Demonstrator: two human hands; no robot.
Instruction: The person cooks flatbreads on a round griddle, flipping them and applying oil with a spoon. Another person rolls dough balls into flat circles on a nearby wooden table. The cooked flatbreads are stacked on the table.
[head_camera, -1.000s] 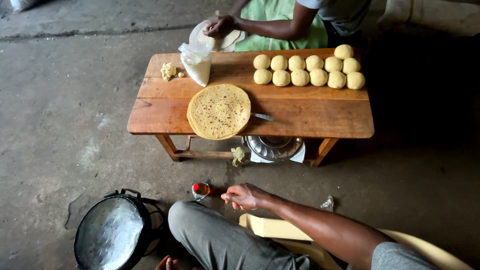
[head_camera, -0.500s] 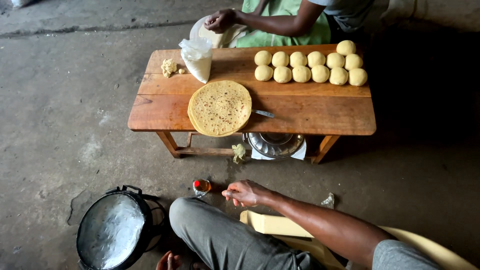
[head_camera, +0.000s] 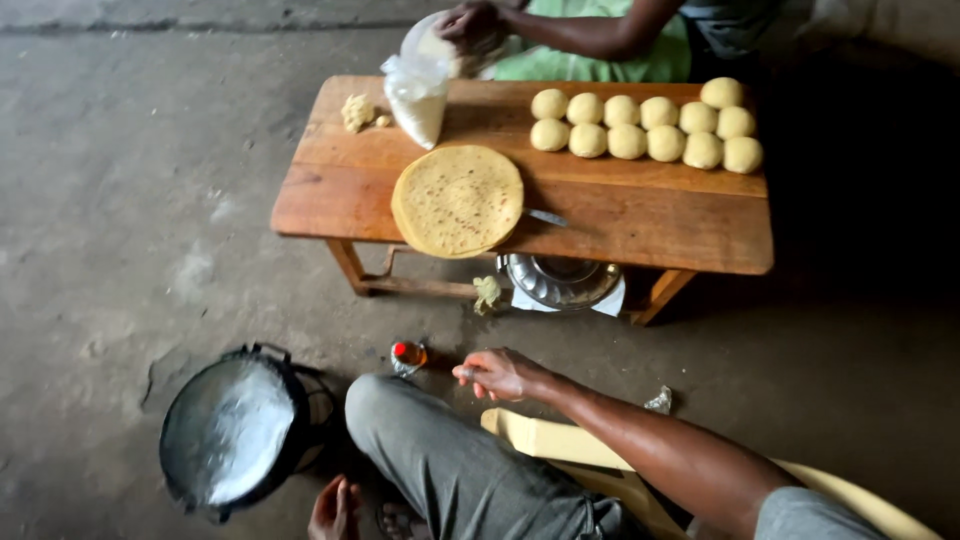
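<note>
Fingers of the right hand (head_camera: 500, 374) curl loosely, pinching something too small to identify, just beside a small red-capped bottle (head_camera: 408, 355) on the floor.

Bare concrete floor (head_camera: 130, 230) surrounds a low wooden table (head_camera: 640, 215) carrying a round flatbread (head_camera: 458, 200) overhanging its near edge, two rows of dough balls (head_camera: 645, 127) and a clear bag of flour (head_camera: 415, 95). A metal bowl (head_camera: 560, 280) sits beneath the table; a floured black pan (head_camera: 235, 430) stands left. The left hand (head_camera: 335, 508), cut off by the lower frame edge, hangs open near a foot. Another person's hand (head_camera: 470, 25) reaches the table's far side, its grasp hard to make out.
</note>
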